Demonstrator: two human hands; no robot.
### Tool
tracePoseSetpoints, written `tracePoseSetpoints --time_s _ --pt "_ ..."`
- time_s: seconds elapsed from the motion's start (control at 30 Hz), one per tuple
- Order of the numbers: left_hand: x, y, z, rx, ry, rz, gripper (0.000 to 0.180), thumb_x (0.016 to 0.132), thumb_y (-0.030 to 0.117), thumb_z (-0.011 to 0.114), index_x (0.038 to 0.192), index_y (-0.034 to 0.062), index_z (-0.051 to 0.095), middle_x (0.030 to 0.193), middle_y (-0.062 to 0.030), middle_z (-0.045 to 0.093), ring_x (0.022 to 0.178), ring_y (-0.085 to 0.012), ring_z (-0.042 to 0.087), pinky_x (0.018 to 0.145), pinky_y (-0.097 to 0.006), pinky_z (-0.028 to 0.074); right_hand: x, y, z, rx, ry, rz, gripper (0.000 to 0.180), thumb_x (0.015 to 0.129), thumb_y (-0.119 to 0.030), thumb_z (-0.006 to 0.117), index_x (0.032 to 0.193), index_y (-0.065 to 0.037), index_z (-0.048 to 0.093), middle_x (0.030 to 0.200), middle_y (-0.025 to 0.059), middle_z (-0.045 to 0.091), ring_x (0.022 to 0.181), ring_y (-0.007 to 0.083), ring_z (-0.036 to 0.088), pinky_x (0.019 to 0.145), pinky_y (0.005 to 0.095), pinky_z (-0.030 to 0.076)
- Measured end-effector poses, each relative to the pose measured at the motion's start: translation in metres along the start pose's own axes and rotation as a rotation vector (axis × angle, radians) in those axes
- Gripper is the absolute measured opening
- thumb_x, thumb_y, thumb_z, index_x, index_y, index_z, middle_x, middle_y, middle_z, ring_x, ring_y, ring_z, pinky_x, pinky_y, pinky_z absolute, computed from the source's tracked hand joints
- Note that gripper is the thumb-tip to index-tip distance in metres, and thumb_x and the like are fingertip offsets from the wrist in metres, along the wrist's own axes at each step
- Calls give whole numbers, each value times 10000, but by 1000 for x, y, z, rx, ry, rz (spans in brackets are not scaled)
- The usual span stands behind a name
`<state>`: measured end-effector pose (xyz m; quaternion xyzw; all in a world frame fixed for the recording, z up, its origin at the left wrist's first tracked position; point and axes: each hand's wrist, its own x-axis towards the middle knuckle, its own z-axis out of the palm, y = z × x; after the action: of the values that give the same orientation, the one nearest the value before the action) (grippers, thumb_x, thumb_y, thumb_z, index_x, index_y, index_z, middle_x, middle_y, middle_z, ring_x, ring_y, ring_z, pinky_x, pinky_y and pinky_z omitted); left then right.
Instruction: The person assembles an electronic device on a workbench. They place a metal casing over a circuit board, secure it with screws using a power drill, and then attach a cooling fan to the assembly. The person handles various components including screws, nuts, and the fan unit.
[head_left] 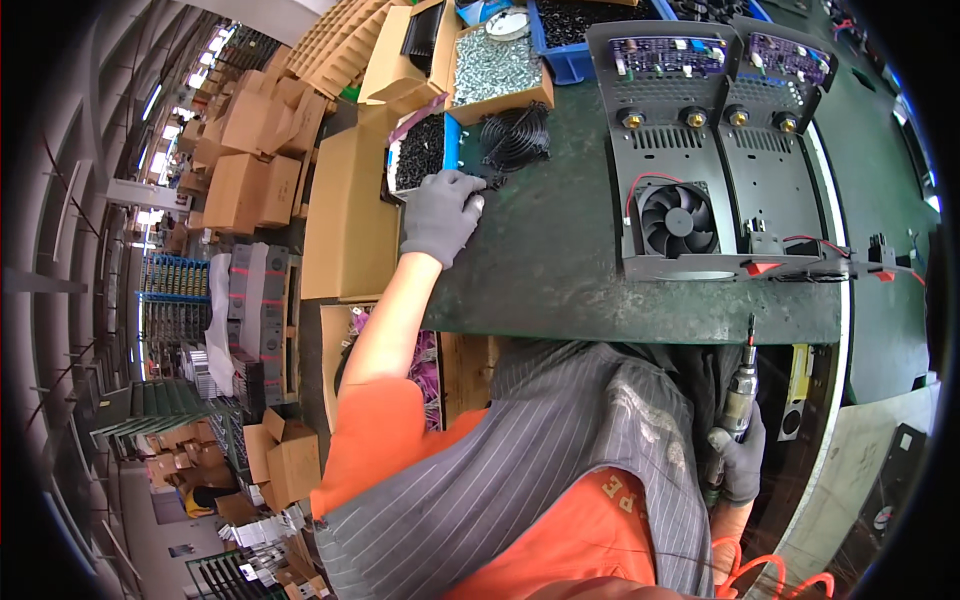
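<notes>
My left hand (440,215), in a grey glove, rests on the green bench top beside a white-and-blue box of small black screws (421,150). Its fingers are bent, thumb and forefinger a little apart, and the fingertips reach a few loose black screws (495,183). Low at the right, my right hand (741,462), also gloved, is wrapped round a power screwdriver (739,405) whose bit points up toward the bench's near edge. Two dark metal housings (674,155) stand on the bench at the right. A black fan (678,221) sits in the nearer left one.
Black round fan grilles (515,137) lie beside the screw box. Behind are a carton of silvery screws (495,70) and a blue bin of black parts (569,62). An open cardboard box (350,215) flanks the bench at left. A red coiled hose (770,565) hangs below my right hand.
</notes>
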<state>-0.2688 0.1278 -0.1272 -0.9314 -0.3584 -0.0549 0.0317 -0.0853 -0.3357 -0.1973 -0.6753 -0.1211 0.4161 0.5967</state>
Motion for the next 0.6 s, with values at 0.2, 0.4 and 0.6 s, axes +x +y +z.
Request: tracePoseSetpoints --time_s 0.2,0.4,0.6 --pt "3 -4 27 87 175 44 213 795 260 686 1003 232 718 1011 7 632 924 -251 569 814 -392 491 -2 -2 5 -26 30 8 699 650 -300 802 1214 -3 516 863 -37 508 738 74 448 674 230 399" --pt "7 -2 45 175 353 16 99 784 256 687 876 222 700 978 26 627 907 -243 561 780 -399 479 -3 1 11 9 51 -8 666 667 -291 790 1204 -9 513 845 -40 495 720 67 443 651 224 396" --pt "-5 1 31 -21 416 -27 134 862 259 616 924 159 681 956 -45 649 905 -296 583 790 -418 482 -3 0 13 7 55 -12 659 669 -287 788 1202 -13 513 834 -42 487 714 66 444 644 221 395"
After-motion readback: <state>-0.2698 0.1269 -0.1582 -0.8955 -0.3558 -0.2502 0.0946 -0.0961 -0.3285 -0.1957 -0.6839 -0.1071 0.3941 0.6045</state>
